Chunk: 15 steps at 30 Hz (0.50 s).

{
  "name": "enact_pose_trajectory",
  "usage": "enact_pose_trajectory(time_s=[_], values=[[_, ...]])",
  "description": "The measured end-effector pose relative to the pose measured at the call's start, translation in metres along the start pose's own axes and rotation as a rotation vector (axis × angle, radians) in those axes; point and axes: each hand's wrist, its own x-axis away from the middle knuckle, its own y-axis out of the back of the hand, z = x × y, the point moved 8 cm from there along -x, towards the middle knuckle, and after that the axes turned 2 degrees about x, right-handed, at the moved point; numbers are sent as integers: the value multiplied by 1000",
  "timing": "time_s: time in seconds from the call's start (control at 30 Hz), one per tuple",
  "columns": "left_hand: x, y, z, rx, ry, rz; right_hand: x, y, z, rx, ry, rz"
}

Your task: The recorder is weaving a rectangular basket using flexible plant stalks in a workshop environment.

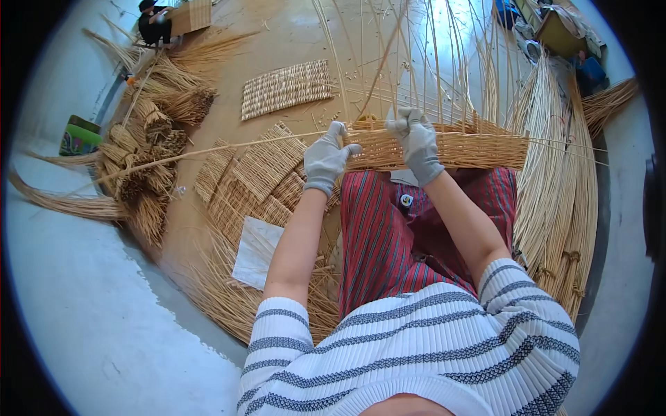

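Observation:
A partly woven wicker basket (pixel 472 150) rests across my lap, with tall unwoven stakes (pixel 444 62) rising from its far side. My left hand (pixel 324 163), in a pale grey glove, is closed on the basket's left end, thumb against the woven wall. At the near rim, my gloved right hand (pixel 420 149) has its fingers pinched together, apparently on a weaving strand; the fingertips partly hide what they grip. One long wicker strand (pixel 229 147) stretches from the far left to my left hand. A dark red striped cloth (pixel 374 236) covers my legs under the basket.
Woven panels (pixel 269 166) lie on the floor to my left, and another flat panel (pixel 286 89) lies farther off. Bundled wicker (pixel 149 132) is piled along the left wall. Long pale rods (pixel 548 187) spread down the right. At the far left, a person (pixel 156 26) sits beside a panel.

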Motion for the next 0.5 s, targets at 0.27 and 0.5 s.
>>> enact_pose_trajectory(time_s=[0.27, 0.5], values=[[29, -2, -34, -14, -390, -465, 15, 40, 27, 451, -28, -62], [-32, -45, -30, 358, 165, 428, 12, 15, 41, 825, 115, -60]])
